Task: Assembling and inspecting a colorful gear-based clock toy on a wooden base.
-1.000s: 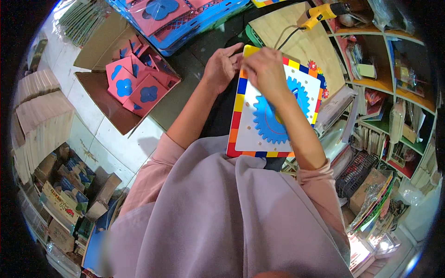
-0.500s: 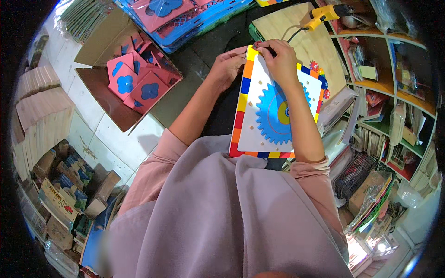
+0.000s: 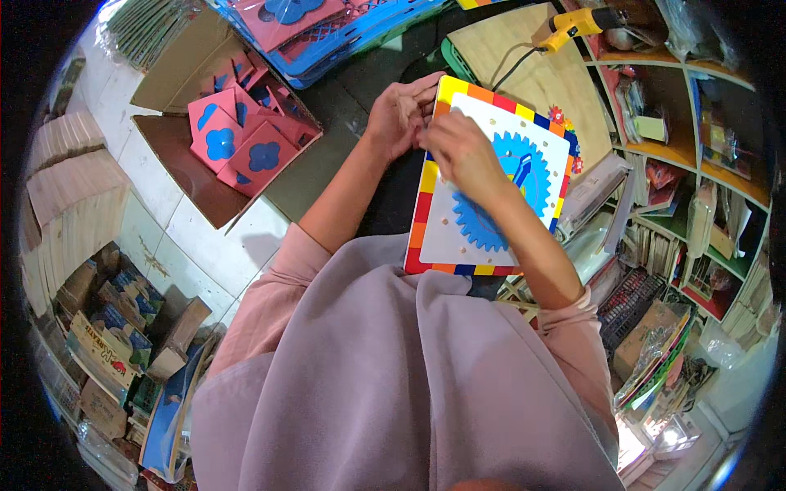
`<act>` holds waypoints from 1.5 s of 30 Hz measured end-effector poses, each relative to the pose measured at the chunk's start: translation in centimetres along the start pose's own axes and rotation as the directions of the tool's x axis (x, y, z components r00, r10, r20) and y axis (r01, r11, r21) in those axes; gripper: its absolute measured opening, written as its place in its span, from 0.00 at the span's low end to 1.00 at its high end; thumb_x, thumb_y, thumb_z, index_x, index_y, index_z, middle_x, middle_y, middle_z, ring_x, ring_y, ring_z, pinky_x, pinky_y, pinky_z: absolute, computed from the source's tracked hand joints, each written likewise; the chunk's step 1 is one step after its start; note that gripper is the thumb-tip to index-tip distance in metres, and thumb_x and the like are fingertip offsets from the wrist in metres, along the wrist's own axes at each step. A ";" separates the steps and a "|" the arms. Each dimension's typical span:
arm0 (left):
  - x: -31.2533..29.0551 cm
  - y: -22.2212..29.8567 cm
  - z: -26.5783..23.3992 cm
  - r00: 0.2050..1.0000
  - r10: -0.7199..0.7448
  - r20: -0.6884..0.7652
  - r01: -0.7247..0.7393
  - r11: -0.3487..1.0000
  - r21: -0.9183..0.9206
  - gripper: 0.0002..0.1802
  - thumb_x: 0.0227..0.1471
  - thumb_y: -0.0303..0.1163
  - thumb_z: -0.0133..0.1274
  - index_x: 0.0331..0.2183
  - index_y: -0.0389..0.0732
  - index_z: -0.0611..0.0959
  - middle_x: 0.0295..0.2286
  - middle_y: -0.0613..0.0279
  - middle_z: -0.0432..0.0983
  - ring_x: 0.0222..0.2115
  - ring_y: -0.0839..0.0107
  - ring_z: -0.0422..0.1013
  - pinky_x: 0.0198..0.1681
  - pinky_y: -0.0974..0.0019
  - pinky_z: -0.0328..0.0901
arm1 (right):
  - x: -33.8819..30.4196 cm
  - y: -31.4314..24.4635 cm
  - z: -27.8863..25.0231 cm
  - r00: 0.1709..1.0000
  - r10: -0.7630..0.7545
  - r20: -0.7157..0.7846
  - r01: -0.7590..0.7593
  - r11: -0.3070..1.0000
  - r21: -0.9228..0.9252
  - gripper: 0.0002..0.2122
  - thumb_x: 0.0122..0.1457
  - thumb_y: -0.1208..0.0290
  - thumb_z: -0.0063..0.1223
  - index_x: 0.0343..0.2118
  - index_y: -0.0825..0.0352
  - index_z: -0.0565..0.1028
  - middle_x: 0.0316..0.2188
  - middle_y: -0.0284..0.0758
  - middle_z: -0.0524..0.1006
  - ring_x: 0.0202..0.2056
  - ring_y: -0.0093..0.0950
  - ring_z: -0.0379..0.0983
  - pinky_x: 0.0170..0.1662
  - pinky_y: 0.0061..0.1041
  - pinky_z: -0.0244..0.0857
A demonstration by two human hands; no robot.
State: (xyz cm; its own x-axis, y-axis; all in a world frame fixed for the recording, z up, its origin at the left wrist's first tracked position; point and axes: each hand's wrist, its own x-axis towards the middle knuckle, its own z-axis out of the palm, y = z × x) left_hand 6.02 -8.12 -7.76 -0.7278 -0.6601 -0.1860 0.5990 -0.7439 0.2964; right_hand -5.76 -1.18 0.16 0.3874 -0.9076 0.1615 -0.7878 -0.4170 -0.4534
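Observation:
A white board with a border of red, orange, yellow and blue blocks lies tilted in front of me. On it is a large blue toothed gear, partly behind my right forearm, and several small tan dots surround the gear. My left hand is palm up beside the board's upper left edge, fingers stretched out and slightly cupped. Over that edge, my right hand has its fingertips pinched together at the left palm. Whatever lies between those fingertips is too small or hidden to make out.
Small coloured gears lie at the board's right edge, by a plywood sheet bearing a yellow corded tool. To the left, a cardboard box holds pink pieces with blue flower shapes. A blue crate stands beyond; shelves line the right.
My right hand has moved from the board's upper left corner down and left to my left palm. The small dark red piece at that corner is out of sight. More of the blue gear shows.

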 end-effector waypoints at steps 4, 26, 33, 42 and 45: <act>0.7 -1.5 -1.2 0.991 0.136 -0.011 -0.133 0.981 0.142 0.29 0.55 0.40 0.36 0.53 0.30 0.65 0.50 0.54 0.67 0.48 0.65 0.66 0.55 0.64 0.57 | 2.7 3.1 -0.6 0.959 0.121 -0.256 -0.164 0.974 -0.154 0.03 0.47 0.74 0.54 0.26 0.65 0.76 0.27 0.37 0.70 0.32 0.37 0.67 0.35 0.33 0.63; -5.4 0.7 -5.6 0.891 0.355 -0.282 0.048 0.544 0.838 0.19 0.50 0.45 0.56 0.26 0.35 0.83 0.25 0.66 0.77 0.26 0.81 0.68 0.33 0.75 0.63 | -3.1 -5.5 1.0 0.958 0.190 0.214 -0.177 0.981 -0.077 0.10 0.48 0.82 0.44 0.35 0.68 0.72 0.33 0.42 0.69 0.34 0.41 0.68 0.38 0.36 0.65; -1.0 -0.1 -0.2 0.940 0.236 -0.248 0.003 0.719 0.695 0.24 0.55 0.47 0.48 0.35 0.32 0.79 0.34 0.60 0.76 0.33 0.76 0.69 0.41 0.72 0.61 | -8.7 -9.0 -4.3 0.894 0.289 0.341 -0.410 0.833 0.370 0.09 0.47 0.81 0.47 0.32 0.68 0.75 0.27 0.38 0.71 0.32 0.32 0.71 0.37 0.28 0.65; 2.3 -2.5 4.7 0.917 0.347 -0.195 -0.100 0.676 0.730 0.14 0.59 0.38 0.42 0.27 0.40 0.74 0.21 0.71 0.66 0.21 0.81 0.61 0.24 0.74 0.57 | 0.9 3.1 -3.3 0.775 0.305 -0.553 -0.218 0.951 0.218 0.08 0.46 0.82 0.49 0.30 0.69 0.77 0.28 0.42 0.74 0.31 0.38 0.72 0.37 0.30 0.67; 0.9 -1.6 5.8 0.895 0.436 -0.094 -0.196 0.573 0.795 0.15 0.59 0.39 0.42 0.24 0.42 0.71 0.18 0.75 0.60 0.20 0.85 0.55 0.21 0.76 0.51 | -0.6 3.7 -5.0 0.766 0.317 -0.559 -0.287 0.947 0.144 0.07 0.47 0.82 0.48 0.27 0.68 0.77 0.28 0.42 0.75 0.31 0.39 0.72 0.37 0.31 0.67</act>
State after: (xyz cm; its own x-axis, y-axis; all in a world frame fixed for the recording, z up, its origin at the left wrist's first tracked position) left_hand 2.46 -6.90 -2.92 -0.3589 -0.9249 -0.1251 0.2204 -0.2142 0.9516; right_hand -11.32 -2.42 2.80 -0.2206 -0.8548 0.4698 -0.7880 -0.1277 -0.6023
